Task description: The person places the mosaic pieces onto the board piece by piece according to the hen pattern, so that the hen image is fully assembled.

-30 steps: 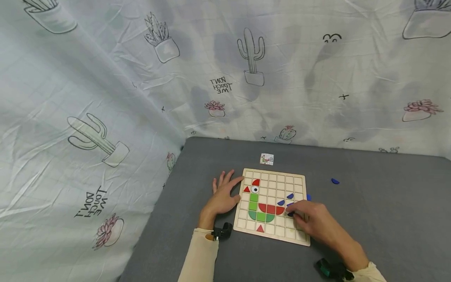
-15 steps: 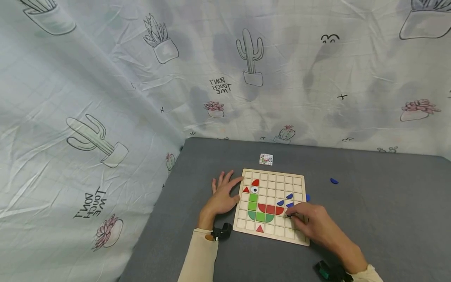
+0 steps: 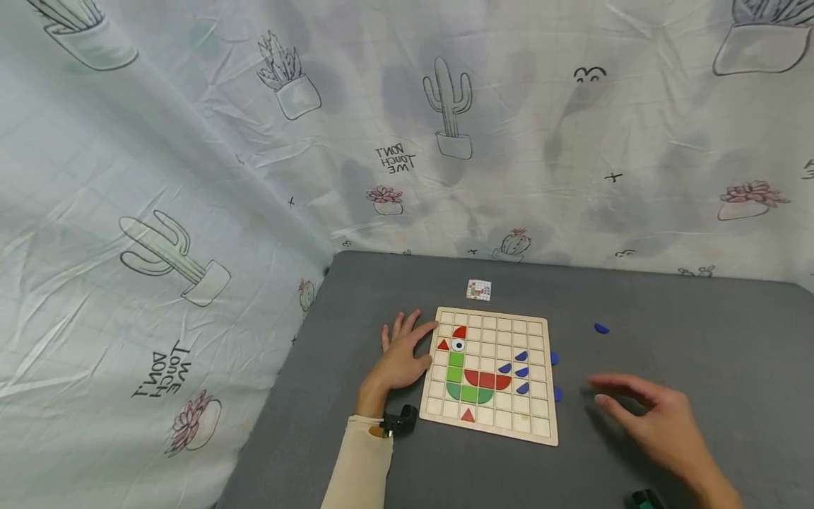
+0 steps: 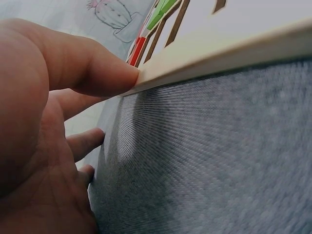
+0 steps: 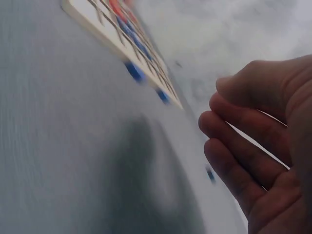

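Note:
A square wooden grid board bears flat coloured pieces in its cells. Green squares, red pieces, an eye disc and several blue half-round pieces lie on it. At the board's left edge, my left hand rests with fingers spread; in the left wrist view its thumb touches the wooden rim. Off to the right of the board, my right hand is held above the table with gently bent fingers and nothing between them.
Two blue pieces lie against the board's right edge, and another blue piece farther right. A small picture card lies behind the board. Printed cloth hangs behind the grey table.
My right hand has let go of a blue piece, now lying in the board's lower right part, and has moved right, off the board. My left hand has stayed at the edge.

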A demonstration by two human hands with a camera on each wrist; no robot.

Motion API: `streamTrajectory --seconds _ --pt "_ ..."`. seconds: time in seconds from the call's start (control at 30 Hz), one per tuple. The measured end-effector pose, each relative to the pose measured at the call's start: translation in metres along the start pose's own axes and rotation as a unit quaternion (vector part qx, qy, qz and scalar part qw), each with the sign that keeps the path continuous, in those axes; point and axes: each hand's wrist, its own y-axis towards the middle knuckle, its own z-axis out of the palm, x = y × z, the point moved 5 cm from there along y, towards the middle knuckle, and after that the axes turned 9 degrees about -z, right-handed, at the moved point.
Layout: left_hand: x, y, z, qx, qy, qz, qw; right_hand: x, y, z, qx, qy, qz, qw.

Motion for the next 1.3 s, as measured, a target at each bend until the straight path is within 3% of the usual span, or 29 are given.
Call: streamTrajectory --seconds 0.2,0.3,0.53,0.8,1.0,1.3 --pt "0.000 0.000 0.000 -0.001 -0.003 0.000 1.0000 -0.024 -0.022 -0.035 -0.033 0.028 0.089 0.9951" --pt "0.000 0.000 0.000 0.000 -0.004 -0.001 1.0000 -0.030 -0.027 -0.043 -0.043 0.021 0.113 0.9924" --pt "0.001 0.001 0.000 -0.001 -0.006 0.000 1.0000 -0.036 -0.016 -0.043 -0.025 -0.001 0.099 0.9948" --pt "0.000 0.001 0.000 -0.002 -0.002 0.002 1.0000 -0.048 0.015 -0.038 0.001 -0.040 0.068 0.9969" --pt "0.000 0.001 0.001 -0.001 0.002 0.003 1.0000 -0.064 0.040 -0.030 -0.022 -0.043 0.064 0.9967" --pt "0.001 0.001 0.001 -0.003 0.000 0.001 1.0000 -0.088 0.059 -0.012 -0.051 -0.047 0.069 0.9952"
